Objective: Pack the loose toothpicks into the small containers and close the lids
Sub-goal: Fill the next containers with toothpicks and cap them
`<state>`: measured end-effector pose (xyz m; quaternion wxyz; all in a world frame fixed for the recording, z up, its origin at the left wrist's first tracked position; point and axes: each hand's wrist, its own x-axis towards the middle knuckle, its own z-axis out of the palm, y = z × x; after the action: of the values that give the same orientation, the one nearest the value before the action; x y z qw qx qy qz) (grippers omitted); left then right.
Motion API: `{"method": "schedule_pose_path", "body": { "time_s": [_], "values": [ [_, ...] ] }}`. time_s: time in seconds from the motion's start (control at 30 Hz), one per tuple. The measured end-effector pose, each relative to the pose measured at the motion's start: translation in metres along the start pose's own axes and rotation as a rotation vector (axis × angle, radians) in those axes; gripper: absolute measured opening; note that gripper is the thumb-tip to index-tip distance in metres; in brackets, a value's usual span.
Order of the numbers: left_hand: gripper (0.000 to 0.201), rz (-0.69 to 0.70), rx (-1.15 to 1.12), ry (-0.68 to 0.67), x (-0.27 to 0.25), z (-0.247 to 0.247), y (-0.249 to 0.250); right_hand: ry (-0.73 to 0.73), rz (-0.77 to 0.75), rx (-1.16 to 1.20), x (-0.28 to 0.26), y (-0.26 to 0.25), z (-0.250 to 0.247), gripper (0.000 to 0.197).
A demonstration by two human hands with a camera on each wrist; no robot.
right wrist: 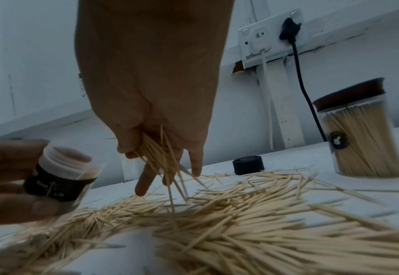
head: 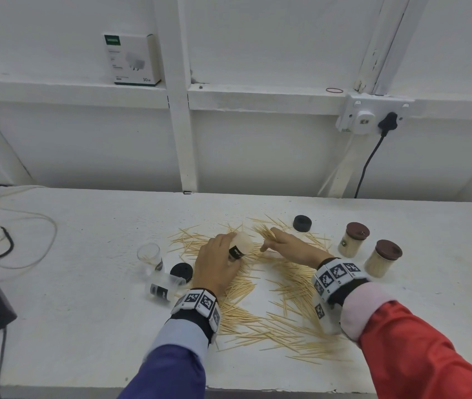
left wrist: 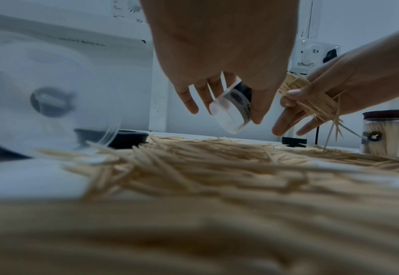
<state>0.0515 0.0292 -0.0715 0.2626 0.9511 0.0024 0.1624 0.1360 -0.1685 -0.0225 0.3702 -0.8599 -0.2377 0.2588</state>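
**Left hand on the third jar, two already capped**

Our left hand (head: 220,262) grips an open container (head: 240,246), mouth tilted toward our right hand (head: 289,245), which pinches a toothpick bundle (right wrist: 160,158) pointing downward. Two filled containers (head: 352,239) stand lidded at right; two empties (head: 150,256) and most loose toothpicks (head: 272,321) remain.

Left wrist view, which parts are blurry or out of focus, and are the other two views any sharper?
Left wrist view: the nearest loose toothpicks are a soft smear and the empty container at left is blurred. Right wrist view: dim, the left hand is soft, the filled jar sharper. Head view: bright and mostly sharp.
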Motion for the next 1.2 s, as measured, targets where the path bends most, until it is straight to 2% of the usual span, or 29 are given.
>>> {"method": "schedule_pose_path", "body": {
  "time_s": [0.17,0.23,0.3,0.4,0.9,1.2],
  "values": [
    [0.058,-0.012,0.003,-0.016,0.0,-0.001,0.001,0.036,0.006,0.072,0.001,-0.004,0.003,0.047],
    [0.058,-0.014,0.002,-0.027,-0.001,-0.001,0.001,0.061,-0.005,0.198,0.002,-0.004,0.006,0.044],
    [0.058,-0.018,-0.006,-0.038,-0.001,-0.001,0.001,0.094,-0.012,0.341,0.002,-0.006,0.008,0.031],
    [0.059,-0.029,-0.019,-0.046,-0.001,-0.001,0.0,0.136,-0.015,0.439,0.006,-0.007,0.008,0.032],
    [0.058,-0.019,-0.034,-0.101,-0.001,0.002,-0.001,0.201,-0.064,0.607,0.013,-0.002,0.014,0.021],
    [0.059,-0.017,-0.033,-0.13,-0.001,0.002,0.001,0.263,-0.036,0.462,0.013,-0.002,0.016,0.017]
  ]
}}
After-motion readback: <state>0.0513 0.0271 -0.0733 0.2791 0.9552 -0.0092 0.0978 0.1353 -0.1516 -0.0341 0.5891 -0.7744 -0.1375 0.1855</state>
